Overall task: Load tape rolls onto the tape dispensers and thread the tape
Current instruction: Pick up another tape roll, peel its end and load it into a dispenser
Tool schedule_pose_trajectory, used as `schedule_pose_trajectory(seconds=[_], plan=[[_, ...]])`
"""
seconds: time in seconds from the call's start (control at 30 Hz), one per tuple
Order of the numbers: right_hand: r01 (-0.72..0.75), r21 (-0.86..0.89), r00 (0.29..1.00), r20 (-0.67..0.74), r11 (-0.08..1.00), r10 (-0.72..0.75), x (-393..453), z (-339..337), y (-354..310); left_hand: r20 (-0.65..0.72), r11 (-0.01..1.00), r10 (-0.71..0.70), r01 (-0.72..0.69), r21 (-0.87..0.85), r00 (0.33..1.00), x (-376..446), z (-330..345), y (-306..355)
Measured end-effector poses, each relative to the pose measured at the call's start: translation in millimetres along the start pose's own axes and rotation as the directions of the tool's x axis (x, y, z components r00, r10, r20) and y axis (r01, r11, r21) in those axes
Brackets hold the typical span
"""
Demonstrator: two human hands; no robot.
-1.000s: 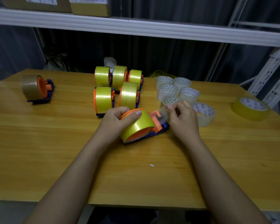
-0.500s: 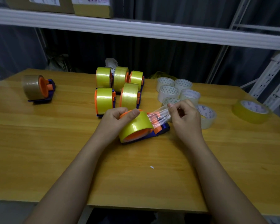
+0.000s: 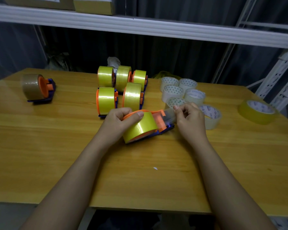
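I see the left hand [image 3: 119,121] at approx centre of frame, fingers curled round the yellow tape roll [image 3: 140,127], thumb pressed across its top, holding it steady on the orange-and-blue dispenser [image 3: 163,125] that sits tilted on the wooden table [image 3: 56,155]. Right hand [image 3: 189,119] is at 3 o'clock of that roll, just beside it, fingertips [image 3: 176,108] pinching the free end of the clear tape strip [image 3: 169,115], which runs from the roll over the orange front part of the dispenser. Whether the strip is already through the slot, can't tell; it's see-through and partly behind the fingers. At 12 o'clock of the hands, near, a group of five loaded dispensers [image 3: 123,87] w/ yellow rolls stands upright, two in front and three behind, close together. At 10 o'clock, well apart, one more dispenser w/ a brown roll [image 3: 34,87] near the table's left edge. At 1–2 o'clock, a cluster of loose clear rolls [image 3: 179,90] lies flat, the nearest one just behind the right hand. At 3 o'clock, far right, a lone yellow roll [image 3: 257,112] lies flat. Small white scrap [image 3: 155,168] on the table at 6 o'clock, btwn the forearms. White shelf [image 3: 140,27] w/ cardboard boxes [image 3: 93,4] spans the top.
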State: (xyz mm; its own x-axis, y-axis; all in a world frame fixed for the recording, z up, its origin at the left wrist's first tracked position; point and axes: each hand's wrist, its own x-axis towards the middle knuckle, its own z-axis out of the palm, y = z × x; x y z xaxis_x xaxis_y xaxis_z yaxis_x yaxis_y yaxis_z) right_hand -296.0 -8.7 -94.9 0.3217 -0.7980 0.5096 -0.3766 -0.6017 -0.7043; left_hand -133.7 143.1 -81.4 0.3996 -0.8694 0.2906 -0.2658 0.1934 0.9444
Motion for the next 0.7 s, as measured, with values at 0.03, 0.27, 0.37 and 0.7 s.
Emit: schedule_pose_trajectory(seconds=[0.03,0.27,0.37,0.7], plan=[[-0.018,-0.001,1.000,-0.008,1.000,0.018,0.8,-0.6,0.8,-0.002,1.000,0.000,0.000,-0.003,1.000,-0.1,0.4,-0.4],[-0.022,0.093,0.999,-0.025,0.995,0.024,-1.5,-7.3,-6.9,-0.046,0.999,0.008,-0.010,-0.050,0.999,1.7,-7.3,-4.5],[-0.055,0.169,0.998,0.000,0.984,0.056,-1.5,-10.2,-10.4,-0.087,0.998,0.042,-0.046,-0.036,0.995,3.5,-5.9,-6.3],[-0.161,0.295,0.986,0.076,0.942,0.145,-4.9,-8.3,-11.5,-0.279,0.992,0.122,-0.125,0.009,0.953,5.4,0.5,-6.9]])
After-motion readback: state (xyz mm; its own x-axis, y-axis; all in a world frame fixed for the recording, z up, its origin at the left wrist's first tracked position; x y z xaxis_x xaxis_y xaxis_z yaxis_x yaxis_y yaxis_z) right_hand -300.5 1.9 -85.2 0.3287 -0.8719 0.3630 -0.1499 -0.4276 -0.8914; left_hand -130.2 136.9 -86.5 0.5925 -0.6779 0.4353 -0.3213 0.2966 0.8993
